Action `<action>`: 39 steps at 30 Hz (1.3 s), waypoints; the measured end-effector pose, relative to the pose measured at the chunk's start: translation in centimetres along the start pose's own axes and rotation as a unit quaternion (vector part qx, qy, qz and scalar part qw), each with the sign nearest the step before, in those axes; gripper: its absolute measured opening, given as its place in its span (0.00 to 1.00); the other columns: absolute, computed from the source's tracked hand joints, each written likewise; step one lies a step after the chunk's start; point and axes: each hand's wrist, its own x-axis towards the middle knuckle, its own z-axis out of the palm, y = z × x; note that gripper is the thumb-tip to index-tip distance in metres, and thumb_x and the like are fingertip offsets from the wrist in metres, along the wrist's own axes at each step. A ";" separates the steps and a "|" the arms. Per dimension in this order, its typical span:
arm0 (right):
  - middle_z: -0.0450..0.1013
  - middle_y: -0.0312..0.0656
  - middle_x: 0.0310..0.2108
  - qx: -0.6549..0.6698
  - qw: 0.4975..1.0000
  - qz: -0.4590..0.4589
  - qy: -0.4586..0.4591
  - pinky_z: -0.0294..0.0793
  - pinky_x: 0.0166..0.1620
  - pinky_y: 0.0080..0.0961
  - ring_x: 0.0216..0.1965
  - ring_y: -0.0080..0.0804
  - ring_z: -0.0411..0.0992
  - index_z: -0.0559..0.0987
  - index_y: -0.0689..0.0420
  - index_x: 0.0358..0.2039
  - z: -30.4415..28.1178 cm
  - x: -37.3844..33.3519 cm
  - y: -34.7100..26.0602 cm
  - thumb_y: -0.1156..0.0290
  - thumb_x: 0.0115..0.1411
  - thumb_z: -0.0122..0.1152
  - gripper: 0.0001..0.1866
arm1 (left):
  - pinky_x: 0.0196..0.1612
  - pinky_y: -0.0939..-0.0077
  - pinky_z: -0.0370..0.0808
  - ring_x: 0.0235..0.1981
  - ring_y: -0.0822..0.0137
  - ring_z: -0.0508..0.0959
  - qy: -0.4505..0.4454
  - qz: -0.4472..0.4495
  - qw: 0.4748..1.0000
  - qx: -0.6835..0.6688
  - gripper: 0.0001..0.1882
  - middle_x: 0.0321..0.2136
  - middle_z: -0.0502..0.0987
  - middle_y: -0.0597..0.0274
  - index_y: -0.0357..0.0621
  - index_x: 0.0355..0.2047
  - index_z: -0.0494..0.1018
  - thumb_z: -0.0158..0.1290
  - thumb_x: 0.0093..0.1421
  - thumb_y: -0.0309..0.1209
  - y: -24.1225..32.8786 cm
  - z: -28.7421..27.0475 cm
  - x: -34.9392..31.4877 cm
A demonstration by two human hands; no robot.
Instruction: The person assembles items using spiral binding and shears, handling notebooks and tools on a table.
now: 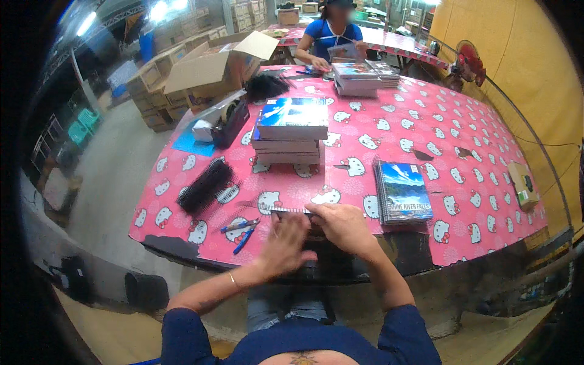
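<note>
At the near edge of the table, a dark-covered notebook (279,211) with a pale toothed edge lies under my hands, which hide most of it. My left hand (285,240), slightly blurred, rests flat over it with the thumb out to the side. My right hand (342,226) has its fingers curled round the right end of the notebook. Left of them lie blue-handled pliers (244,241) and another slim hand tool (239,225). Beyond those is a bundle of black binding coils (207,187).
A stack of unbound books (292,131) stands ahead, beside a black tape dispenser (231,121). Coil-bound notebooks (404,191) are piled at right, with a small cardboard box (523,185) farther right. Across the table, a person (333,39) handles books near another stack (356,79).
</note>
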 end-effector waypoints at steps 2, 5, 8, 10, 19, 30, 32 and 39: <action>0.79 0.48 0.37 -0.016 0.999 0.021 -0.025 0.75 0.37 0.44 0.35 0.49 0.78 0.75 0.51 0.56 -0.8 0.0 -0.2 0.65 0.62 0.58 0.21 | 0.70 0.37 0.33 0.74 0.45 0.41 -0.038 -0.105 0.992 0.059 0.52 0.72 0.43 0.38 0.31 0.69 0.48 0.41 0.62 0.65 -2.8 -1.0 4.9; 0.79 0.48 0.36 -0.030 0.998 0.047 -0.039 0.74 0.35 0.45 0.34 0.50 0.77 0.71 0.50 0.60 -0.9 -0.1 -0.3 0.64 0.61 0.59 0.26 | 0.70 0.36 0.35 0.74 0.45 0.40 -0.042 -0.073 0.996 -0.041 0.50 0.72 0.41 0.39 0.31 0.70 0.45 0.42 0.64 0.61 0.7 -1.0 1.3; 0.79 0.49 0.38 -0.057 0.990 0.092 -0.095 0.74 0.37 0.44 0.36 0.52 0.77 0.69 0.49 0.62 -1.1 0.3 -0.3 0.62 0.59 0.63 0.30 | 0.70 0.36 0.34 0.74 0.45 0.39 -0.007 -0.075 0.997 0.025 0.50 0.72 0.41 0.39 0.30 0.70 0.44 0.43 0.64 0.60 -0.7 -0.2 3.2; 0.78 0.50 0.41 -0.046 0.990 0.089 -0.104 0.74 0.41 0.42 0.39 0.52 0.76 0.67 0.50 0.63 -2.1 -0.1 -1.0 0.63 0.57 0.66 0.34 | 0.70 0.37 0.34 0.74 0.44 0.40 0.006 -0.075 0.996 0.046 0.49 0.72 0.42 0.40 0.30 0.70 0.45 0.43 0.64 0.59 -0.7 -0.2 3.5; 0.81 0.39 0.39 0.477 0.839 0.251 0.069 0.75 0.48 0.24 0.44 0.24 0.77 0.79 0.62 0.47 2.0 -6.4 4.5 0.75 0.57 0.71 0.17 | 0.68 0.33 0.36 0.73 0.44 0.45 -0.039 -0.068 0.995 0.056 0.45 0.71 0.49 0.41 0.35 0.68 0.53 0.45 0.64 0.58 -0.9 -4.2 5.9; 0.81 0.36 0.31 0.435 0.867 0.200 0.135 0.76 0.38 0.20 0.33 0.18 0.75 0.83 0.62 0.38 4.1 -5.0 0.8 0.72 0.56 0.72 0.11 | 0.69 0.35 0.29 0.74 0.44 0.36 -0.112 0.044 0.992 -0.034 0.49 0.73 0.38 0.41 0.32 0.70 0.44 0.41 0.65 0.61 2.4 -1.7 -1.7; 0.80 0.36 0.30 0.409 0.879 0.204 0.137 0.76 0.36 0.19 0.31 0.17 0.75 0.83 0.61 0.38 4.4 -5.6 1.4 0.69 0.57 0.71 0.12 | 0.70 0.38 0.31 0.74 0.47 0.39 -0.116 -0.062 0.985 0.109 0.47 0.72 0.45 0.42 0.35 0.70 0.50 0.41 0.65 0.61 0.5 -4.5 5.5; 0.80 0.39 0.35 0.389 0.909 0.148 0.029 0.75 0.44 0.24 0.38 0.22 0.75 0.80 0.62 0.48 2.1 -6.3 2.0 0.73 0.63 0.62 0.13 | 0.71 0.41 0.28 0.74 0.48 0.37 -0.072 0.038 0.990 -0.114 0.45 0.72 0.42 0.41 0.30 0.70 0.44 0.38 0.68 0.57 4.2 -0.4 -0.9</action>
